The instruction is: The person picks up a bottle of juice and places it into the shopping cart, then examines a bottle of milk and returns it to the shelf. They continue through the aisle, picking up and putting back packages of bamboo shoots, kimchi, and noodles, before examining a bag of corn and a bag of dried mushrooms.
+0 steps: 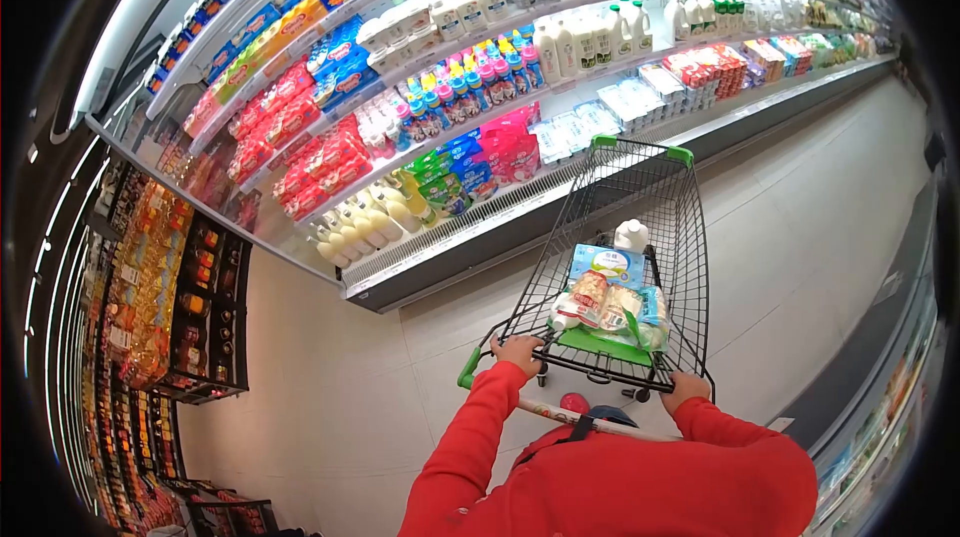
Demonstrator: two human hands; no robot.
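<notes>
Our left hand (520, 349) & right hand (685, 389): grip clamped on green handle (468, 374) of black wire cart (560, 257); we should push evenly w/ both.

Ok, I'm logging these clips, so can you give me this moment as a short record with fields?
place: shop aisle beside chilled shelves of milk and dairy
left hand: closed on the cart handle
right hand: closed on the cart handle
cart: wire, green trim, on pale floor
in cart: blue box, white bottle, wrapped packets
</notes>
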